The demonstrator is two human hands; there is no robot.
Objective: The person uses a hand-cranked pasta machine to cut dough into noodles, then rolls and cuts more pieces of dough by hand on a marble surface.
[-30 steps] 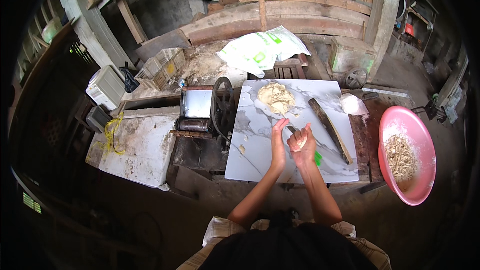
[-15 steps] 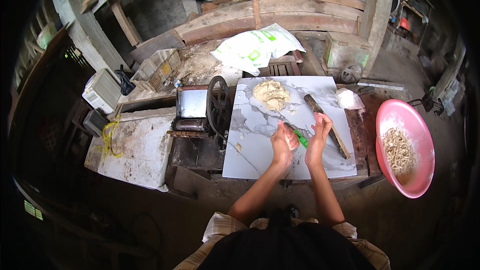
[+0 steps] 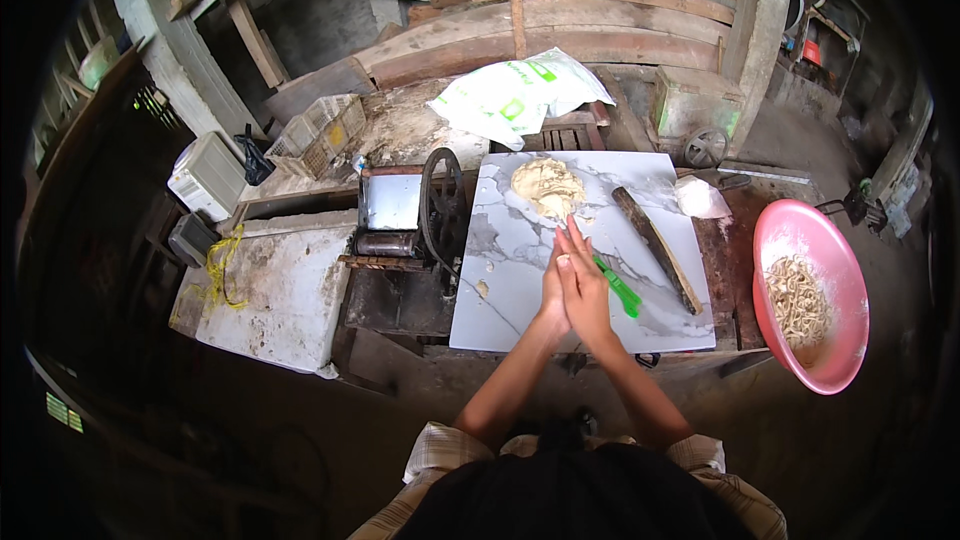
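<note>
My left hand (image 3: 552, 292) and my right hand (image 3: 586, 296) are pressed palm to palm over the marbled board, fingers pointing away from me. A small pale bit of dough (image 3: 565, 259) shows at the thumbs; the rest between the palms is hidden. Just beyond my fingertips lies a soft, lumpy mass of dough (image 3: 547, 187). A green-handled knife (image 3: 619, 290) rests right of my hands, its blade partly covered by them. Farther right, a dark wooden stick (image 3: 655, 248) lies slantwise on the board (image 3: 500, 315).
Left of the board stands a hand-cranked roller machine (image 3: 390, 215) with a large wheel. A pink basin (image 3: 858, 310) holding floury noodle-like strands is at the right. Near the board's far right corner sits a bag of white powder (image 3: 702, 197); a white-green sack (image 3: 525, 95) lies behind.
My hands have come together from slightly apart, the right one moving left against the left. More of the green knife handle now shows, and the knife looks shifted to the right.
</note>
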